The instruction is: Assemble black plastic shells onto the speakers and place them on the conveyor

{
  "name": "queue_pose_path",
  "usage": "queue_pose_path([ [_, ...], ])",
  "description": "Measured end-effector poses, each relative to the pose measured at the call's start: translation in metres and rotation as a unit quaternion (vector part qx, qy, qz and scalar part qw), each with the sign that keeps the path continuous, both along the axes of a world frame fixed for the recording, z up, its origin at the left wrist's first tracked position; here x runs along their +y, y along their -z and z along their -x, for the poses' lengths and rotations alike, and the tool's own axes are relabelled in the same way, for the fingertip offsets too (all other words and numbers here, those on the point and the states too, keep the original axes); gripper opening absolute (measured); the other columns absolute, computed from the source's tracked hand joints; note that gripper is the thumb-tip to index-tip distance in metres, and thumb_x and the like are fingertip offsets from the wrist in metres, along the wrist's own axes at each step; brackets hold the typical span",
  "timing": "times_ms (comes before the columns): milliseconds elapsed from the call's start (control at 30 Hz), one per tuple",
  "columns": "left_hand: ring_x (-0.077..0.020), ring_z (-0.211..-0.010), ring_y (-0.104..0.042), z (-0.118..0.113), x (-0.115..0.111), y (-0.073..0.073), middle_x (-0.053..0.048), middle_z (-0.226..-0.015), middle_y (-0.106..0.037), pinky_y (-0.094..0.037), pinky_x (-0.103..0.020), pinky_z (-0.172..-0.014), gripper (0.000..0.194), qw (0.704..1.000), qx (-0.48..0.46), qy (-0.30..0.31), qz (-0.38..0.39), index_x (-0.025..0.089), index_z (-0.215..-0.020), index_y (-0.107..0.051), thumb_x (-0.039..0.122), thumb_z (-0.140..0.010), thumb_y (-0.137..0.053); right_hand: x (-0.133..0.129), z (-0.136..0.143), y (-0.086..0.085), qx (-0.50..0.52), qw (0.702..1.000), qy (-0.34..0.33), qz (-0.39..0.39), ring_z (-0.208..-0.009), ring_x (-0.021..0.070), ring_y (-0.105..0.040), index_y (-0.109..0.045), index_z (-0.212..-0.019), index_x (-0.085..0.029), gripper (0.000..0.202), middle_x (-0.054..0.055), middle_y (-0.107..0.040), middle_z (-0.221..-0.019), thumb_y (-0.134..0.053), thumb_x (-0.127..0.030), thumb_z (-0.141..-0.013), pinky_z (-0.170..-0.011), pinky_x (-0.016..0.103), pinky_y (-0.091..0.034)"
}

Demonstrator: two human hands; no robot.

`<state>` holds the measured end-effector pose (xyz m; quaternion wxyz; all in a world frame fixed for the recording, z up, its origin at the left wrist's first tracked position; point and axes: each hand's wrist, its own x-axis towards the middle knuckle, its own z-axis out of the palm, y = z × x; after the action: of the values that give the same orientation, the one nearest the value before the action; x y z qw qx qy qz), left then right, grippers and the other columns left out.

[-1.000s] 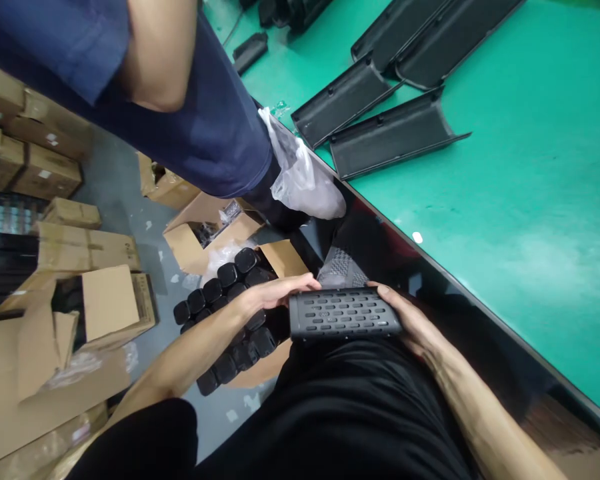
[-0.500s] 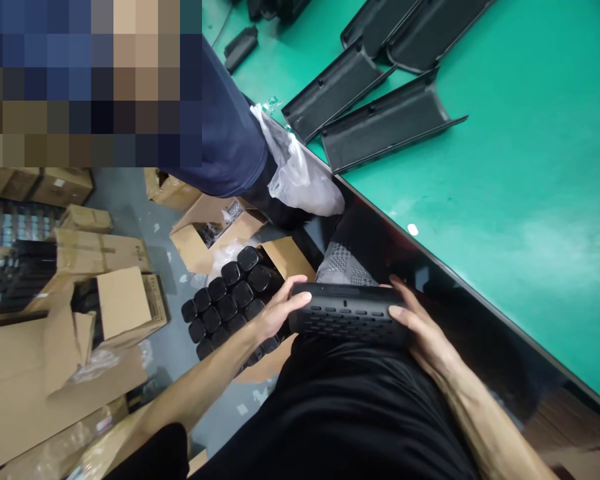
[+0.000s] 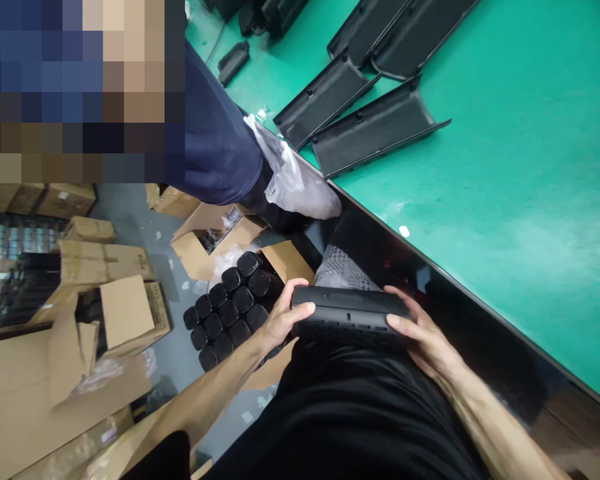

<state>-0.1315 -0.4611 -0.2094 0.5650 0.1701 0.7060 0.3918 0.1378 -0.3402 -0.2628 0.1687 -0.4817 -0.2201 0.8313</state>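
Above my lap I hold a black plastic housing [image 3: 350,305], long and box-like, with rows of slots along its near side. My left hand [image 3: 285,313] grips its left end, thumb on top. At the right end my right hand [image 3: 423,327] is wrapped round it, the thumb pressed on the near edge and the fingers behind. The underside of the housing is hidden. Left of my left hand stands a box holding several black rounded-square pieces [image 3: 229,312], packed upright.
On the green table [image 3: 505,167] lie several black curved shells [image 3: 380,127]. A person's dark blue trouser leg [image 3: 220,133] is beyond, beside a hanging white plastic bag [image 3: 300,183]. Cardboard boxes [image 3: 125,307] crowd the floor at left.
The housing has rolled in my hands, so more of its smooth top shows and less of the slotted side. Both hands keep their hold. The view has shifted slightly.
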Motion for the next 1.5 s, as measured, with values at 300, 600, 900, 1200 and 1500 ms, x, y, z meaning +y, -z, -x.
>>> queue_pose_path([
  [300,-0.0324,-0.127,-0.054,0.008,-0.008,-0.009,-0.011,-0.145,-0.054,-0.041,-0.041,-0.11,0.084,0.975,0.123,0.154,-0.105,0.025,-0.15,-0.041,0.054,-0.08,-0.079,0.0,-0.016,-0.001,-0.024,0.981,-0.093,-0.168,-0.154,0.0346,-0.043,-0.05,-0.156,-0.04,0.095,0.003,-0.045,-0.17,-0.092,-0.055,-0.073,-0.128,0.044,-0.031],
  [600,-0.027,-0.111,-0.057,0.004,0.014,-0.005,-0.005,-0.119,-0.062,-0.045,-0.036,-0.096,0.061,0.987,0.112,0.115,-0.019,0.024,-0.133,-0.055,0.052,-0.083,-0.075,0.013,0.002,0.011,-0.057,0.996,-0.065,-0.009,-0.112,0.0338,-0.073,-0.062,-0.133,-0.032,0.084,0.007,-0.076,-0.126,-0.099,-0.051,-0.06,-0.094,0.041,-0.059],
  [900,-0.0196,-0.09,-0.062,0.021,0.048,0.0,0.0,-0.1,-0.066,-0.045,-0.027,-0.072,0.059,0.993,-0.036,0.045,0.105,0.028,-0.126,-0.063,0.064,-0.081,-0.075,0.043,0.017,0.024,-0.046,0.987,-0.109,0.113,-0.077,0.0261,-0.079,-0.074,-0.104,-0.024,0.036,0.008,-0.084,-0.09,-0.086,-0.049,-0.081,-0.077,0.038,-0.065],
  [1200,-0.0161,-0.068,-0.06,0.024,0.056,0.021,0.002,-0.078,-0.064,-0.05,-0.028,-0.066,0.045,0.992,-0.057,-0.004,0.11,0.022,-0.091,-0.067,0.06,-0.071,-0.08,0.044,0.02,0.024,-0.031,0.989,-0.102,0.102,-0.089,0.0331,-0.082,-0.075,-0.096,-0.023,0.039,0.013,-0.085,-0.091,-0.083,-0.058,-0.08,-0.083,0.045,-0.066],
  [1500,-0.0306,-0.101,-0.074,0.014,0.042,-0.005,-0.001,-0.092,-0.078,-0.059,-0.045,-0.096,0.032,0.996,-0.041,-0.052,0.065,0.028,-0.084,-0.075,0.052,-0.065,-0.079,0.029,0.022,-0.018,-0.071,0.984,-0.103,-0.126,-0.108,0.0323,-0.076,-0.076,-0.105,-0.031,0.04,0.001,-0.083,-0.102,-0.079,-0.061,-0.078,-0.098,0.048,-0.059],
])
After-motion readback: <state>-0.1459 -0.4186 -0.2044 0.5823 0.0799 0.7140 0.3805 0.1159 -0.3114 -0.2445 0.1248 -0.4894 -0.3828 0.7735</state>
